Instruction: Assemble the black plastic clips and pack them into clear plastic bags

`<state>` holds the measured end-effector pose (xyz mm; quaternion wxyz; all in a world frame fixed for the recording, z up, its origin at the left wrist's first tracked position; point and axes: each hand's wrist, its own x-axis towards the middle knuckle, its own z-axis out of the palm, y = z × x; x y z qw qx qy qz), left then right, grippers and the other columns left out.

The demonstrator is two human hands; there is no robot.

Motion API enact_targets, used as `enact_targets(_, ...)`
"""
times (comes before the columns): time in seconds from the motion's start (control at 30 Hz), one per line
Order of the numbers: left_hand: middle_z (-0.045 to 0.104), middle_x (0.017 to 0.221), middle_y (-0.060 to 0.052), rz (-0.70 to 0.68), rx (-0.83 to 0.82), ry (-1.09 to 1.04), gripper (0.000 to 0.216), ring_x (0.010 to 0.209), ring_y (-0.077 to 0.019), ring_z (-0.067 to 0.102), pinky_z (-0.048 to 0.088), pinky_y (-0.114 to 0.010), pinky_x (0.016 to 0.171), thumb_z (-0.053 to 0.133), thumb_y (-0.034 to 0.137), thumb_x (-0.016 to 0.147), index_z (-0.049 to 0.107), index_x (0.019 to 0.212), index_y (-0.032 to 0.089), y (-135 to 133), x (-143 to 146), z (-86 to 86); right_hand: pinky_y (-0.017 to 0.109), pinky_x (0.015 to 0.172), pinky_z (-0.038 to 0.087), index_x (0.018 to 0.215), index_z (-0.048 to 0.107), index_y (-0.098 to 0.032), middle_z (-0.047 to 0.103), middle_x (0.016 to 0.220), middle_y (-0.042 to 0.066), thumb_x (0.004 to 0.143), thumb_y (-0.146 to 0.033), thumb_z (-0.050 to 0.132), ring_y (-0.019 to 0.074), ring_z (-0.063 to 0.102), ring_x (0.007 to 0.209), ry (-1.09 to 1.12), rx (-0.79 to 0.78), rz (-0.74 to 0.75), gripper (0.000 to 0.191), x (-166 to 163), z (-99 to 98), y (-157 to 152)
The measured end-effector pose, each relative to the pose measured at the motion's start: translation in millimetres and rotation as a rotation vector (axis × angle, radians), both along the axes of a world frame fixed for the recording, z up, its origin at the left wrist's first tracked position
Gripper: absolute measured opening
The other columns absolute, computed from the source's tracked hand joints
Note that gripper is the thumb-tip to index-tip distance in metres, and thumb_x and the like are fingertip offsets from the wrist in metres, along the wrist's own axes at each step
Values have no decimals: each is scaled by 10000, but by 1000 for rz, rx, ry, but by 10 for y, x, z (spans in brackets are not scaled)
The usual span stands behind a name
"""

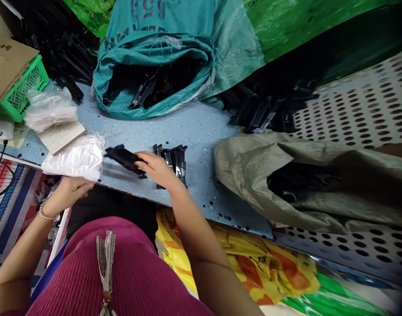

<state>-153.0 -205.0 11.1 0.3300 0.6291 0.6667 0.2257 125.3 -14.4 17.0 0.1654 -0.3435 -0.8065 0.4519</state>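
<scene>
My right hand (pixel 159 170) grips a long black plastic part (pixel 123 159), held tilted just above the table with its far end pointing left. The part is slightly blurred. To the right of that hand, several similar black parts (pixel 179 160) lie side by side, partly hidden behind my wrist. My left hand (pixel 72 192), with a beaded bracelet at the wrist, is at the table's front edge. Its fingers are curled together at the lower edge of a stack of clear plastic bags (pixel 77 158). They appear to pinch a bag's edge there.
A teal woven sack (pixel 154 112) gapes open with black parts inside. More black parts (pixel 263 109) are heaped at the right, behind a grey-green sack (pixel 250 162). On the left are a green basket (pixel 21 94), a cardboard piece (pixel 10 66) and another bag bundle (pixel 51 109).
</scene>
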Motion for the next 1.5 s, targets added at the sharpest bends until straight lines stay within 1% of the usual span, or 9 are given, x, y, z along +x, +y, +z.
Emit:
enact_targets(0.1, 710, 1052, -147, 226, 311, 207, 212, 998, -276, 661, 551, -422, 910, 583, 307, 953, 748, 967, 175, 405, 225, 91, 392, 891, 569, 1150, 686, -191, 755, 1037, 84, 970, -422, 592, 226, 723, 953, 291, -544, -110, 307, -240, -64, -247)
enact_targets(0.2, 681, 903, -111, 347, 251, 159, 142, 887, -254, 647, 545, -398, 812, 645, 250, 879, 688, 765, 175, 652, 171, 3, 336, 745, 596, 1064, 670, -176, 774, 946, 88, 915, -487, 686, 204, 737, 809, 462, -917, -145, 346, -406, -86, -421)
enact_targets(0.5, 641, 688, 18, 631, 121, -601, 342, 583, -106, 577, 457, -237, 579, 829, 299, 643, 539, 780, 181, 606, -236, -3, 226, 600, 540, 973, 678, -157, 775, 1065, 128, 935, -428, 667, 188, 737, 830, 664, -1144, -74, 274, -932, 62, -379)
enact_targets(0.63, 689, 822, -37, 421, 306, -250, 57, 765, -170, 662, 559, -323, 736, 644, 209, 824, 602, 856, 189, 537, -243, 76, 216, 587, 545, 977, 672, -166, 769, 1033, 91, 923, -348, 674, 158, 731, 739, 618, -1204, -120, 190, -1183, -70, -409)
enact_targets(0.8, 694, 1239, -142, 117, 331, 346, 433, 1156, -282, 645, 531, -493, 1039, 430, 23, 853, 734, 1119, 178, 573, -427, 147, 206, 510, 501, 993, 675, -156, 737, 829, 54, 917, -437, 669, 130, 657, 611, 661, -1234, -140, 291, -971, -228, -595)
enact_targets(0.93, 614, 1401, -138, 139, 372, 243, 541, 1304, -243, 588, 497, -447, 1132, 413, 58, 907, 604, 1401, 167, 654, -497, 123, 164, 370, 332, 944, 668, -104, 683, 689, 49, 958, -352, 605, 52, 421, 405, 587, -1493, 112, 256, -829, -340, -789)
enact_targets(1.1, 517, 1517, -151, -15, 415, 141, 603, 1428, -236, 492, 431, -450, 1198, 400, 75, 968, 442, 1555, 210, 330, -185, 178, 109, 340, 263, 1045, 641, -94, 565, 658, -37, 1079, -270, 343, 15, 189, 363, 689, -1805, 19, 347, -917, -426, -869)
enact_targets(1.33, 526, 1494, -149, 335, 472, 102, 586, 1351, -242, 563, 497, -421, 1121, 482, 122, 962, 485, 1534, 248, 26, -175, 49, 127, 303, 207, 1048, 626, -90, 537, 595, -48, 1056, -372, 406, 16, 163, 338, 646, -1710, 229, 358, -633, -503, -991)
enact_targets(1.5, 530, 1493, -161, 332, 505, 151, 613, 1359, -241, 555, 512, -402, 1097, 492, 107, 945, 475, 1542, 244, 140, -248, -21, 190, 320, 310, 841, 636, -131, 536, 488, -9, 881, -654, 606, 98, 433, 370, 555, -1427, 343, 525, -262, -470, -1131)
